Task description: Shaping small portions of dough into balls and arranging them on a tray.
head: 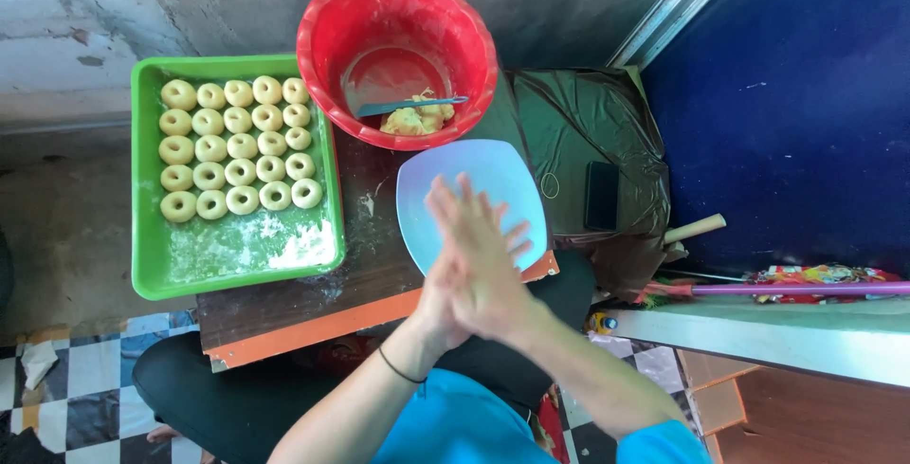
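Note:
My right hand [479, 265] lies flat on top of my left hand [438, 308], palms pressed together with fingers stretched out, over the near edge of a pale blue plate [493, 175]. Whatever is between the palms is hidden. The left wrist wears a thin black band. Behind the plate stands a red bucket [313, 37] holding a lump of yellow dough [412, 121] and a blue spatula [408, 106]. To the left, a green tray [147, 236] carries several rows of ring-shaped dough pieces [237, 146] and a floury patch.
Everything rests on a low wooden board [303, 312] with an orange edge. A dark plastic sheet [578, 123] covers its right side, with a black phone [601, 195] on it. A purple broom handle [787, 289] lies at right. Checkered floor lies below.

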